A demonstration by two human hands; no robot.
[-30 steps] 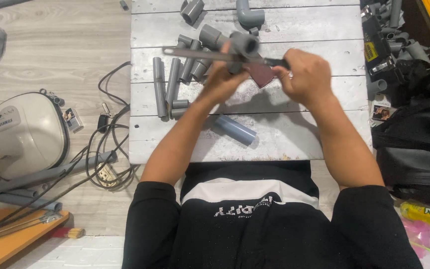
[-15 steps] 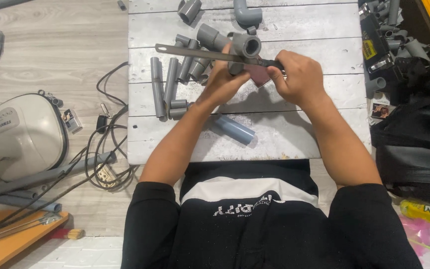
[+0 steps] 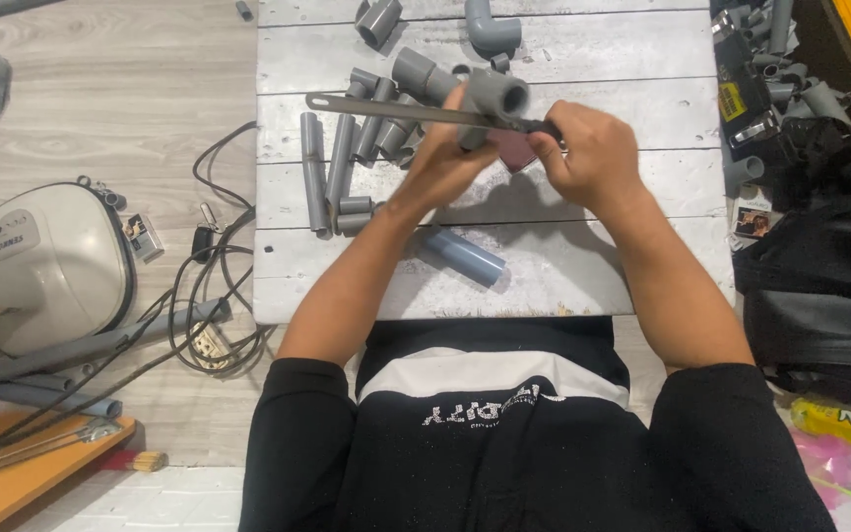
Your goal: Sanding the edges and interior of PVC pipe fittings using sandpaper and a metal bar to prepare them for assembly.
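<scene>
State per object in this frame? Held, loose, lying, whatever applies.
Left hand: closed on the grey pipe fitting, lifted off the table.
Right hand: gripping the dark handle of the long flat blade.
Long flat blade: level, laid across the fitting.
Short grey pipe: lying loose on the white plank table.
Pipe offcuts: lying side by side on the table.
Elbow fitting: lying untouched at the table's far edge.

Grey pipe fitting [image 3: 491, 99], open end up-right, held above table, thin flat metal blade [image 3: 396, 108] across it
</scene>
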